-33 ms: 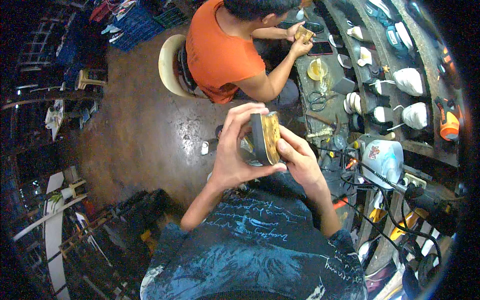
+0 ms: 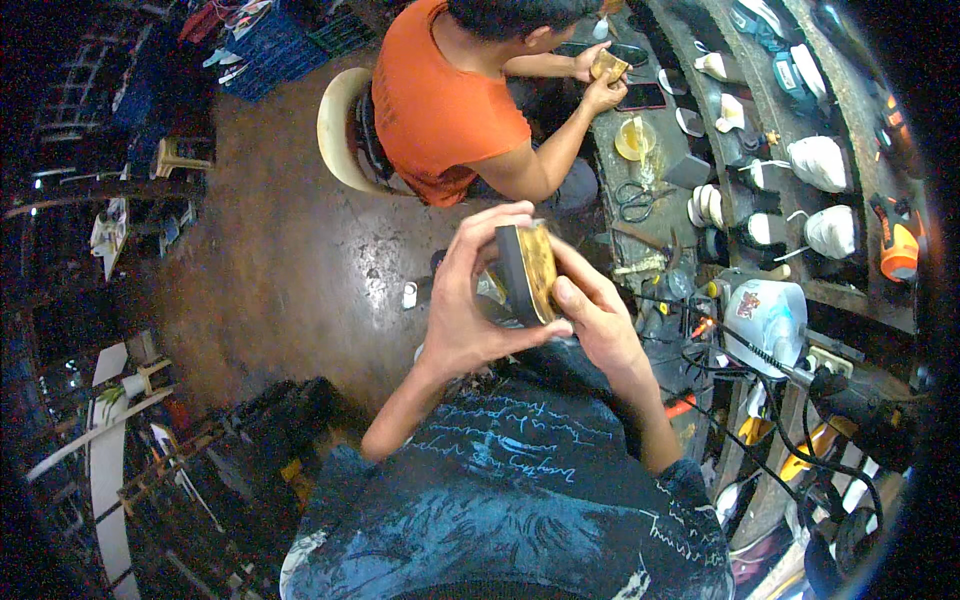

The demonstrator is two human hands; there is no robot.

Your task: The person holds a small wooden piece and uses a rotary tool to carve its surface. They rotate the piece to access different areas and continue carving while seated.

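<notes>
Between my two hands, in the middle of the head view, is a thick block (image 2: 537, 268) with a dark, flat side and a mottled yellow-brown face. My left hand (image 2: 467, 305) spans it from end to end, fingers at the top and thumb at the bottom. Against the yellow-brown face press the fingers and thumb of my right hand (image 2: 603, 318). I cannot tell exactly what kind of block it is.
Ahead, a person in an orange shirt (image 2: 450, 110) sits on a chair, holding a similar yellow-brown piece (image 2: 608, 66). A workbench on the right carries scissors (image 2: 634, 202), a yellow cup (image 2: 634, 139), a hammer (image 2: 640, 236), white cord balls (image 2: 830, 232) and cables.
The block has tilted slightly and shifted a little to the left in my hands. The other person's piece has turned slightly.
</notes>
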